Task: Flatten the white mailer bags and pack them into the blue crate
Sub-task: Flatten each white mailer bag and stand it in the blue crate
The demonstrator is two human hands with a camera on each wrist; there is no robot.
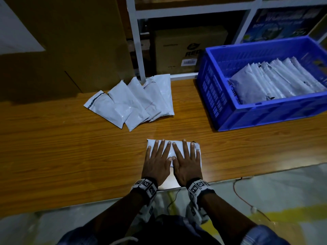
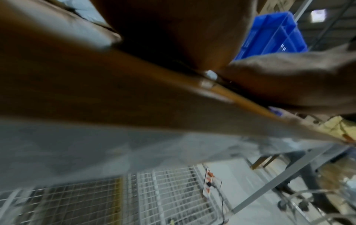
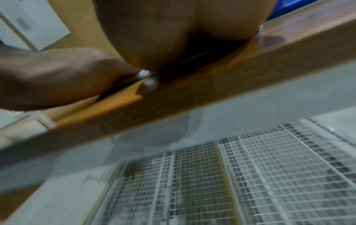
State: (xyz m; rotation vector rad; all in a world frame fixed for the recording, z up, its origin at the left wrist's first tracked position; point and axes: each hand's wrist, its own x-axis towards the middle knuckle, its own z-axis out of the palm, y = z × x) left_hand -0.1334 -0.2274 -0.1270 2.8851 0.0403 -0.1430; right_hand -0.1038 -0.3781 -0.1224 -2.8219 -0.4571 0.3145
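Observation:
A white mailer bag lies flat on the wooden table near its front edge. My left hand and right hand press on it side by side, palms down, fingers straight and spread. Several more white mailer bags lie fanned out at the back of the table. The blue crate stands at the right and holds a row of several packed mailers. In both wrist views the palms fill the top, and only a sliver of white bag shows under them.
A tall cardboard box stands at the back left. A white shelf frame with a brown carton rises behind the table. Below the table edge the wrist views show a wire-mesh rack and grey floor.

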